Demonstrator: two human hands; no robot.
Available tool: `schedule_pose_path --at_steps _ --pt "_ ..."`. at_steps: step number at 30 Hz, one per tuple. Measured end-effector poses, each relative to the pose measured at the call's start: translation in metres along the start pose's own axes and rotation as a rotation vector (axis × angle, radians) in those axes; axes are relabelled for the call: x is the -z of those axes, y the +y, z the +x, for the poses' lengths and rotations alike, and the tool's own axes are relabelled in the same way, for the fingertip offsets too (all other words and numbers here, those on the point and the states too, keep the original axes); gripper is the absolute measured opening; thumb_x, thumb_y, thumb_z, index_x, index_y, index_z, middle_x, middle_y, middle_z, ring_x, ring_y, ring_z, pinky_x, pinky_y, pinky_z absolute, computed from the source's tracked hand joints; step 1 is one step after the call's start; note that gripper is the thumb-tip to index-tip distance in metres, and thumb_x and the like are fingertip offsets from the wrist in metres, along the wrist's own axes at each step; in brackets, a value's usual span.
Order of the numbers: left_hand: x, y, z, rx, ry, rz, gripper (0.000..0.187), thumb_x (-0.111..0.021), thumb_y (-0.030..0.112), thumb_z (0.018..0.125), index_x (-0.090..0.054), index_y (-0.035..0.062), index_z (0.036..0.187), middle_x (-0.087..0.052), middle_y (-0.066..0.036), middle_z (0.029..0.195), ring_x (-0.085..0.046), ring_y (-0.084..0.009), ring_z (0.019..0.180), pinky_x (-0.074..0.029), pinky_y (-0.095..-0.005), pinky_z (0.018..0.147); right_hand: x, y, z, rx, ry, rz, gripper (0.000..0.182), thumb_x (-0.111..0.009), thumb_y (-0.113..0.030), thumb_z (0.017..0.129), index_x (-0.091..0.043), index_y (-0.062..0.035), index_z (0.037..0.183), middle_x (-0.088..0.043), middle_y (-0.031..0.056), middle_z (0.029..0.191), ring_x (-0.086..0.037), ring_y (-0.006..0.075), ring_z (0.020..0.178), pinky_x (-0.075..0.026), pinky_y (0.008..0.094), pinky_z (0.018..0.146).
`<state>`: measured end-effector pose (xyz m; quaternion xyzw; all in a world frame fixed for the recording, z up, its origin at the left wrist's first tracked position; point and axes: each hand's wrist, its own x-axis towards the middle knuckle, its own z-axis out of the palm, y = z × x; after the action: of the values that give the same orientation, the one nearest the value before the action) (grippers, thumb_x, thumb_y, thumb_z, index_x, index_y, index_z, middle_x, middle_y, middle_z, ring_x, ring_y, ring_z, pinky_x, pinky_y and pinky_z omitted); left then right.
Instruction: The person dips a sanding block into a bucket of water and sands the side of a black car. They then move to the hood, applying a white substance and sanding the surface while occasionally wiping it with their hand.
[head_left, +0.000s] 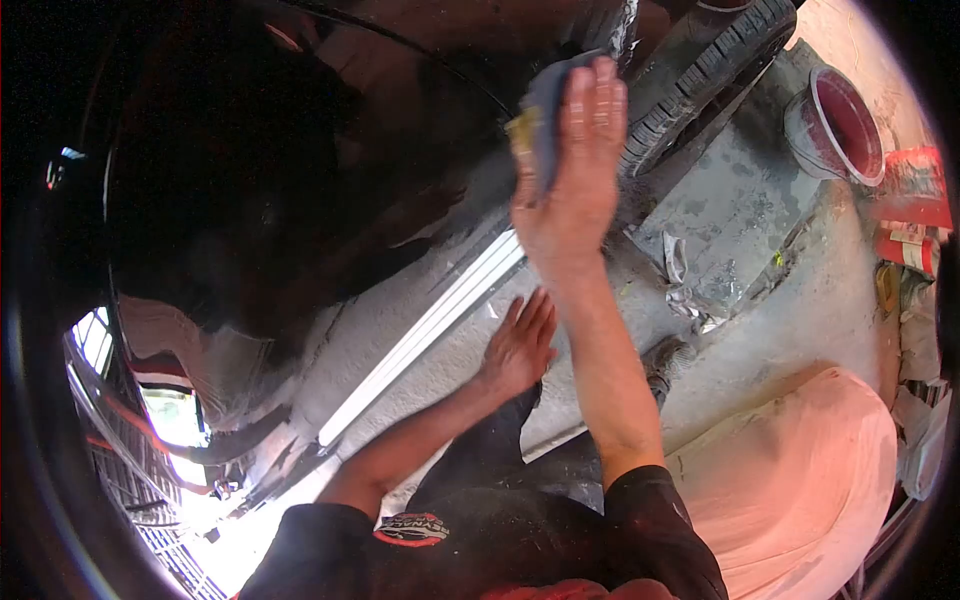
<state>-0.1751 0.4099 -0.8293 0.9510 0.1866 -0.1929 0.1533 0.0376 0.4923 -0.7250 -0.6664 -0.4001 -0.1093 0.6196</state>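
Note:
My right hand (572, 170) reaches up and presses a grey-blue sanding pad with a yellow edge (535, 115) flat against the glossy black car body (300, 170), close to the wheel arch. My left hand (518, 345) lies open with fingers spread on the dusty grey sill panel (400, 320) below, next to a pale trim strip (440, 315). Both forearms are bare below black sleeves.
A tyre (700, 70) stands just right of the pad. On the concrete floor (790, 300) are a clear bucket with red contents (840, 125), crumpled scraps (690, 285) and red-and-white packs (912, 215). A pink cloth-covered shape (800, 480) fills the lower right.

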Motion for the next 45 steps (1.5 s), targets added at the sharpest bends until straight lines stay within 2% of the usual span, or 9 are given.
schedule_pose_path --at_steps 4,8,11,17,24,27,34,38,45 --pt "-0.061 -0.011 -0.033 0.011 0.021 -0.209 0.067 -0.070 0.028 0.089 -0.048 -0.0050 0.143 -0.039 -0.021 0.157 -0.025 -0.0359 0.152 -0.022 -0.0534 0.123 -0.050 0.014 -0.074 0.000 -0.062 0.070 0.095 -0.072 -0.007 0.081 -0.020 0.0013 0.161 -0.017 0.0308 0.165 -0.017 0.0512 0.152 -0.016 0.0564 0.124" --pt "-0.068 -0.020 -0.063 -0.025 -0.060 -0.163 0.064 -0.070 0.025 0.089 -0.048 -0.0022 0.143 -0.043 -0.022 0.153 -0.029 -0.0371 0.150 -0.025 -0.0518 0.122 -0.048 0.016 -0.044 0.057 -0.011 -0.043 0.089 -0.064 -0.034 0.092 -0.020 0.0017 0.161 -0.015 0.0325 0.165 -0.015 0.0512 0.153 -0.014 0.0564 0.123" --pt "-0.066 -0.032 -0.076 -0.035 -0.109 -0.144 0.062 -0.070 0.023 0.090 -0.049 -0.0034 0.142 -0.044 -0.024 0.152 -0.031 -0.0375 0.149 -0.025 -0.0522 0.123 -0.038 0.008 0.026 0.181 0.068 -0.069 0.083 -0.059 -0.034 0.097 -0.021 0.0021 0.160 -0.017 0.0329 0.164 -0.018 0.0496 0.153 -0.014 0.0564 0.123" --pt "-0.071 -0.054 -0.081 0.021 -0.109 -0.162 0.062 -0.071 0.026 0.090 -0.051 -0.0058 0.140 -0.043 -0.025 0.153 -0.034 -0.0386 0.148 -0.024 -0.0524 0.123 -0.050 0.011 -0.050 0.034 0.016 0.042 0.075 -0.054 -0.033 0.101 -0.024 0.0024 0.159 -0.019 0.0308 0.165 -0.019 0.0472 0.153 -0.015 0.0554 0.123" --pt "-0.091 -0.048 -0.082 0.004 -0.069 -0.205 0.060 -0.071 0.025 0.090 -0.052 -0.0047 0.138 -0.045 -0.027 0.150 -0.038 -0.0412 0.145 -0.026 -0.0538 0.122 -0.033 0.014 0.024 0.114 0.081 -0.043 0.072 -0.053 -0.032 0.102 -0.026 0.0026 0.159 -0.022 0.0321 0.163 -0.021 0.0485 0.153 -0.017 0.0542 0.123" --pt "-0.097 -0.045 -0.084 0.021 -0.103 -0.201 0.057 -0.071 0.025 0.090 -0.054 -0.0041 0.136 -0.047 -0.027 0.148 -0.040 -0.0418 0.144 -0.027 -0.0542 0.121 -0.039 0.015 -0.038 0.012 0.005 0.032 0.071 -0.053 -0.032 0.102 -0.028 0.0017 0.159 -0.023 0.0305 0.163 -0.022 0.0483 0.152 -0.018 0.0548 0.122" --pt "-0.098 -0.044 -0.091 -0.014 -0.090 -0.200 0.055 -0.070 0.026 0.091 -0.056 -0.0047 0.134 -0.049 -0.027 0.147 -0.040 -0.0418 0.144 -0.027 -0.0541 0.121 -0.028 0.028 0.010 0.117 0.036 -0.112 0.078 -0.059 -0.026 0.094 -0.025 0.0035 0.159 -0.021 0.0325 0.163 -0.021 0.0508 0.152 -0.017 0.0568 0.123" --pt "-0.102 -0.050 -0.084 0.012 -0.124 -0.213 0.053 -0.069 0.027 0.092 -0.057 -0.0048 0.134 -0.049 -0.027 0.147 -0.040 -0.0413 0.144 -0.027 -0.0536 0.121 -0.036 0.024 -0.045 0.009 -0.071 -0.056 0.088 -0.064 -0.020 0.086 -0.021 0.0035 0.160 -0.018 0.0327 0.164 -0.018 0.0511 0.152 -0.015 0.0574 0.123" --pt "-0.094 -0.046 -0.077 0.018 -0.146 -0.186 0.052 -0.069 0.027 0.093 -0.058 -0.0034 0.133 -0.049 -0.024 0.148 -0.041 -0.0391 0.143 -0.027 -0.0519 0.121 -0.020 0.051 0.025 0.185 0.017 -0.305 0.090 -0.066 -0.032 0.089 -0.023 0.0033 0.159 -0.019 0.0298 0.165 -0.018 0.0511 0.152 -0.014 0.0560 0.124"
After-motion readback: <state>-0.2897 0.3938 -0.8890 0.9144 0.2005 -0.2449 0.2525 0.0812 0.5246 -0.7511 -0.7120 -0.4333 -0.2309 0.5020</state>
